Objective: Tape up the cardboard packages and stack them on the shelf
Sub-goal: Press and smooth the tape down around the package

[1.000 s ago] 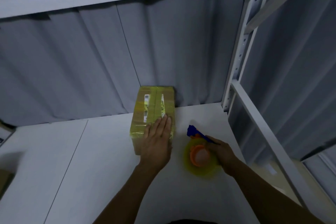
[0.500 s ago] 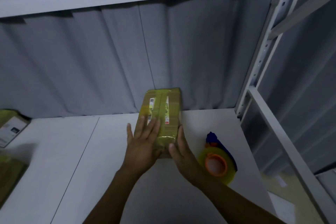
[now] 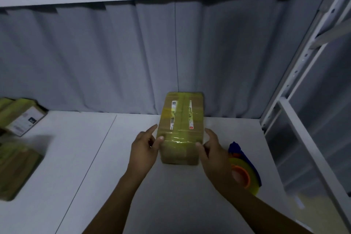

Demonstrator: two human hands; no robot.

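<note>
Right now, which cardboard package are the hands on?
The centre package against the curtain: left hand and right hand touch its near corners. The labelled package and the blurred package lie untouched far left on the shelf.

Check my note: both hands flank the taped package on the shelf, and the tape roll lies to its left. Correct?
Wrong side: in the head view the tape roll lies to the right of the taped package, partly behind the right hand. The left hand flanks it opposite, on the shelf.
</note>
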